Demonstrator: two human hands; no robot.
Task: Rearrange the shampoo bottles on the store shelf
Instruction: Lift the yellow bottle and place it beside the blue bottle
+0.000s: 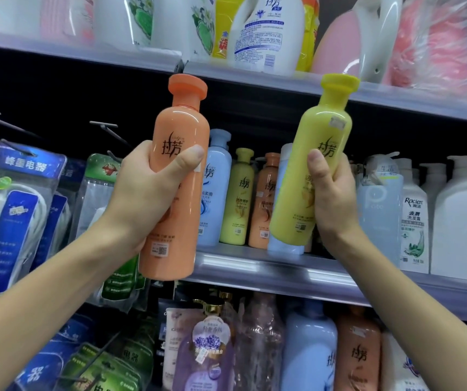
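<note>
Shampoo bottles: we hold two before the middle shelf (pixel 254 266) | left hand (pixel 147 187) wraps orange bottle (pixel 180 176) mid-body | right hand (pixel 331 193) wraps yellow bottle (pixel 314 165), tilted | we judge both rigid, glossy, slippery, moderately heavy; grip mid-body.

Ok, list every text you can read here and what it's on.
"拉芳": orange bottle, left hand.
"拉芳": yellow bottle, right hand.
"Raclen", "去屑 洗发露": white bottles.
"峰墨电器": blue packet.
Barcodes and fine print: too small to read.
</note>
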